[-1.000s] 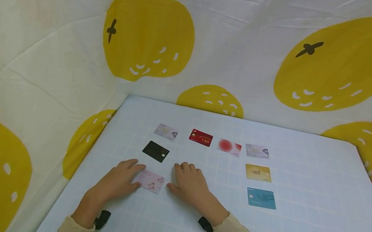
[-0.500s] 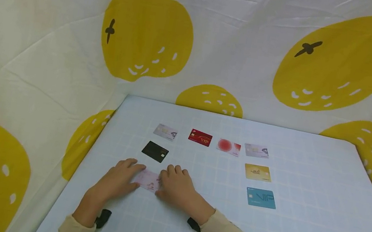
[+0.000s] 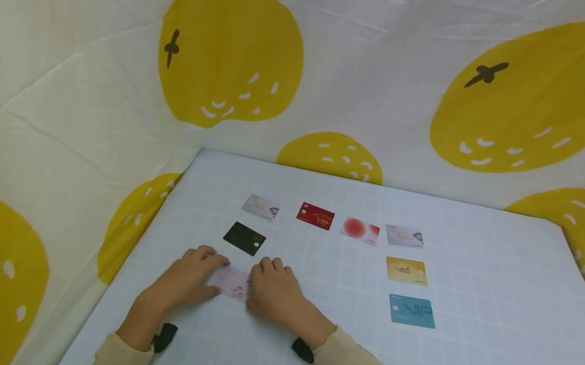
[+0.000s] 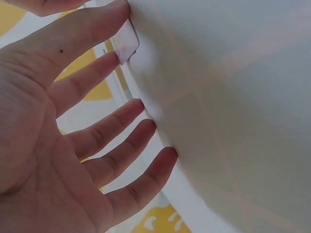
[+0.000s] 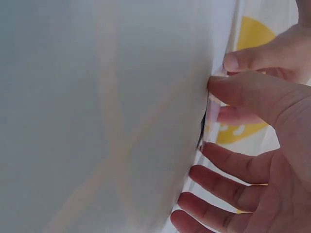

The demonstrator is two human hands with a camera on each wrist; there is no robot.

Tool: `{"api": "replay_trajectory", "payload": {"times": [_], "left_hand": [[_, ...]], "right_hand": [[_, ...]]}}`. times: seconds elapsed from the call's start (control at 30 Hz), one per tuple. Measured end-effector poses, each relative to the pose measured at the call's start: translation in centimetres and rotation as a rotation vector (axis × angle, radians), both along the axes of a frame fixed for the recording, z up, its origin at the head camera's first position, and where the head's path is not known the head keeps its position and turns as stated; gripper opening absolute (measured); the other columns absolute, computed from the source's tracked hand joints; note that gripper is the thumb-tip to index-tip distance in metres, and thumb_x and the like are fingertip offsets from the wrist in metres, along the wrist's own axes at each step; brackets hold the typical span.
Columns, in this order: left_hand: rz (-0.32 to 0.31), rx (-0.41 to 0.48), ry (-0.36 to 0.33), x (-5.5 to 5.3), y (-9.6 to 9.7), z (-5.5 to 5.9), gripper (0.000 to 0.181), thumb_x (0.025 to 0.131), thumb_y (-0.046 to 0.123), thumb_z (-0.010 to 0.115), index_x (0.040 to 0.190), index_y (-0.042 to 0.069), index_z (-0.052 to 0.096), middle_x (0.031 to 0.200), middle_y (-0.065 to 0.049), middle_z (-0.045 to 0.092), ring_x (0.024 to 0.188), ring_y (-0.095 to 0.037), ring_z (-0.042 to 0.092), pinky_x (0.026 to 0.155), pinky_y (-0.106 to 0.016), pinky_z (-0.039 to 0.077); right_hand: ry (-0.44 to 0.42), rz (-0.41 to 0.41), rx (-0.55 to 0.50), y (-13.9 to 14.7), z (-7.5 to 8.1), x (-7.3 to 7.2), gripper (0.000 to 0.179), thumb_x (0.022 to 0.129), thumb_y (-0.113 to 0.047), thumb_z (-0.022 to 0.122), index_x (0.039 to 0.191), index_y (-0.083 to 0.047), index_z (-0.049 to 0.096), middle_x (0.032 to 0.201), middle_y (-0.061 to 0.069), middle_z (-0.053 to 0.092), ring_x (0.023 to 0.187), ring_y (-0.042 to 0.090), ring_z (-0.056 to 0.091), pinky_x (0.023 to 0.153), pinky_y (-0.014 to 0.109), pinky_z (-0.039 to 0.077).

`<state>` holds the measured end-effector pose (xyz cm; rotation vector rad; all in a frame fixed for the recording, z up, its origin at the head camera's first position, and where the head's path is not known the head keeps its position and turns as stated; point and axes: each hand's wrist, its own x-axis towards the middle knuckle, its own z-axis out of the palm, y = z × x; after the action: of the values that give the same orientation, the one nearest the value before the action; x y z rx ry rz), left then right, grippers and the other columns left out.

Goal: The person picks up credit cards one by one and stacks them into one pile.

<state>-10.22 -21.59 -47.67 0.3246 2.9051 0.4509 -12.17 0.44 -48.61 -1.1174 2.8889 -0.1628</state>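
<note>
A pale pink card point(image 3: 234, 282) with a small reddish pattern lies flat on the white, faintly checked table point(image 3: 503, 347), between the two hands. My left hand point(image 3: 183, 277) holds its left end, thumb at the near corner and index finger at the far one. At the other end my right hand point(image 3: 276, 296) holds the card the same way and covers its right edge. In the left wrist view the card point(image 4: 127, 41) shows between thumb and index fingertip, the other fingers spread on the table. The right wrist view has the card point(image 5: 212, 114) between both hands' fingertips.
A black card point(image 3: 244, 238) lies just beyond the hands. Farther back are a silver card point(image 3: 261, 207), a red card point(image 3: 315, 216), a red-dotted card point(image 3: 360, 231) and another silver card point(image 3: 405, 236). On the right lie a gold card point(image 3: 407, 271) and a teal card point(image 3: 412, 311).
My right hand has moved left from beside the pink card onto its right end, then stayed there. The left hand has kept its place at the left end.
</note>
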Motion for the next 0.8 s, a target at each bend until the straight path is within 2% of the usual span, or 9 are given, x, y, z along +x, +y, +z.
{"api": "replay_trajectory", "payload": {"times": [0.2, 0.33, 0.5, 0.67, 0.8], "left_hand": [[-0.008, 0.004, 0.009, -0.11, 0.16, 0.09, 0.054, 0.079, 0.024, 0.087, 0.127, 0.017, 0.064, 0.124, -0.012, 0.056, 0.109, -0.031, 0.053, 0.093, -0.05, 0.048], [0.009, 0.029, -0.033, -0.23, 0.31, 0.07, 0.053, 0.079, 0.022, 0.087, 0.126, 0.016, 0.062, 0.11, -0.006, 0.057, 0.097, -0.024, 0.053, 0.089, -0.044, 0.05], [0.045, 0.083, -0.109, -0.39, 0.56, 0.0, 0.053, 0.081, 0.019, 0.085, 0.127, 0.015, 0.059, 0.102, -0.002, 0.057, 0.09, -0.019, 0.054, 0.086, -0.041, 0.051], [0.055, 0.147, -0.116, -0.48, 0.48, -0.1, 0.047, 0.084, 0.011, 0.081, 0.124, 0.012, 0.058, 0.095, -0.002, 0.055, 0.084, -0.018, 0.053, 0.078, -0.038, 0.049], [0.069, 0.202, -0.117, -0.62, 0.29, -0.24, 0.036, 0.089, 0.007, 0.075, 0.12, 0.011, 0.058, 0.089, 0.0, 0.052, 0.081, -0.017, 0.051, 0.074, -0.036, 0.047]], "right_hand": [[-0.045, -0.017, -0.052, 0.11, 0.12, -0.18, 0.048, 0.083, -0.042, 0.08, 0.113, -0.01, 0.061, 0.105, 0.006, 0.057, 0.095, 0.022, 0.051, 0.073, 0.032, 0.047], [-0.059, -0.023, -0.072, 0.23, -0.07, -0.34, 0.046, 0.083, -0.041, 0.079, 0.112, -0.011, 0.061, 0.106, 0.005, 0.057, 0.096, 0.022, 0.05, 0.075, 0.032, 0.047], [-0.072, -0.027, -0.114, 0.44, -0.36, -0.6, 0.039, 0.085, -0.036, 0.079, 0.111, -0.013, 0.062, 0.107, 0.004, 0.059, 0.097, 0.022, 0.05, 0.078, 0.032, 0.046], [-0.089, -0.026, -0.156, 0.61, -0.46, -0.79, 0.034, 0.085, -0.032, 0.079, 0.109, -0.013, 0.064, 0.105, 0.003, 0.06, 0.096, 0.021, 0.05, 0.078, 0.032, 0.046], [-0.136, -0.033, -0.195, 0.69, -0.32, -0.95, 0.031, 0.086, -0.03, 0.079, 0.109, -0.013, 0.065, 0.103, 0.002, 0.061, 0.095, 0.02, 0.05, 0.078, 0.033, 0.046]]}}
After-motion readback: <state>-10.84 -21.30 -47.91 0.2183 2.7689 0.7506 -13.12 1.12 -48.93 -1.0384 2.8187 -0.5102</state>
